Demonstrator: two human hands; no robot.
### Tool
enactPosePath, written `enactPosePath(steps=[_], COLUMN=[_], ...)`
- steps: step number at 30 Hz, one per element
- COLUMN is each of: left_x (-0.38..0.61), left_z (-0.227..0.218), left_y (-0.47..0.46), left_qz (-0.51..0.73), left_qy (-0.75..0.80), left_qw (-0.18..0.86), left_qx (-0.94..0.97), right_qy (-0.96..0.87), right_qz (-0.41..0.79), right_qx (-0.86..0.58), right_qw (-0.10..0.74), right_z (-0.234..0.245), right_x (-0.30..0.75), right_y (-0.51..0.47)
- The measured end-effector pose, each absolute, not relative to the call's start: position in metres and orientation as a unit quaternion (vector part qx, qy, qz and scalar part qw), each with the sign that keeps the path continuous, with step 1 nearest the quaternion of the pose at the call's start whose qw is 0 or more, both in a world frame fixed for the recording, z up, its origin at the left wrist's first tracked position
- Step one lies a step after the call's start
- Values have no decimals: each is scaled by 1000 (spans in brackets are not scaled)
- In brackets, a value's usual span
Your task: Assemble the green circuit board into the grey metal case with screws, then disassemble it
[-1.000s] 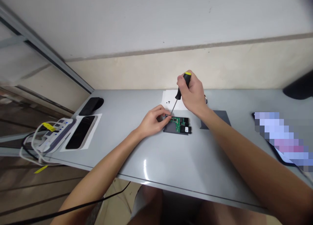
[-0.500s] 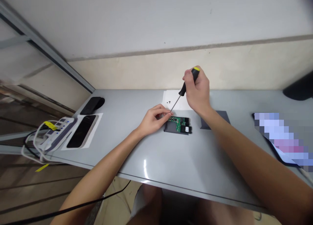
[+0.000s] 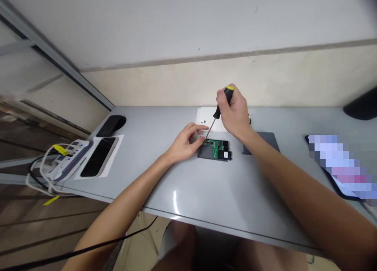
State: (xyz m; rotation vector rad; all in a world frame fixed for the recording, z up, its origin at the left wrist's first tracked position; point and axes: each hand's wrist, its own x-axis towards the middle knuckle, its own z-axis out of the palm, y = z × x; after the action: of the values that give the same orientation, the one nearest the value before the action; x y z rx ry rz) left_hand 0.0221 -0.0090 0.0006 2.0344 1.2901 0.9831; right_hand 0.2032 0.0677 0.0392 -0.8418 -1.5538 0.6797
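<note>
My right hand is wrapped round the black handle of a screwdriver with a yellow end cap. Its thin shaft slants down to the upper left corner of a green circuit board. The board sits in a shallow dark case lying flat on the table. My left hand rests at the case's left side, thumb at the corner near the screwdriver tip and index finger held apart above it. Nothing shows between those fingers. Behind the case, several tiny dark screws lie on white paper.
A dark flat panel lies right of the case, partly under my right forearm. Further right is a lit tablet-like screen. On the left are a phone, a black object and a power strip with cables.
My left thumb and index finger have parted from their pinch beside the screwdriver tip. My right hand and the screwdriver have shifted slightly left and down, the shaft now steeper.
</note>
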Motion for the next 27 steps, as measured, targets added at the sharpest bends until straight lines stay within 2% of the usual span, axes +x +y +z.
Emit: enactPosePath(steps=[6,27], left_x=[19,20], left_z=[-4,-7], left_y=[-5,-5], left_qz=[355,314], left_qy=[480,467], left_qw=[239,221], left_qx=[766,797], right_qy=[-699,-732], right_qz=[278,271], right_qx=[-364,-344], right_qw=[548,523], right_z=[32,32], right_x=[199,197], right_y=[63,58])
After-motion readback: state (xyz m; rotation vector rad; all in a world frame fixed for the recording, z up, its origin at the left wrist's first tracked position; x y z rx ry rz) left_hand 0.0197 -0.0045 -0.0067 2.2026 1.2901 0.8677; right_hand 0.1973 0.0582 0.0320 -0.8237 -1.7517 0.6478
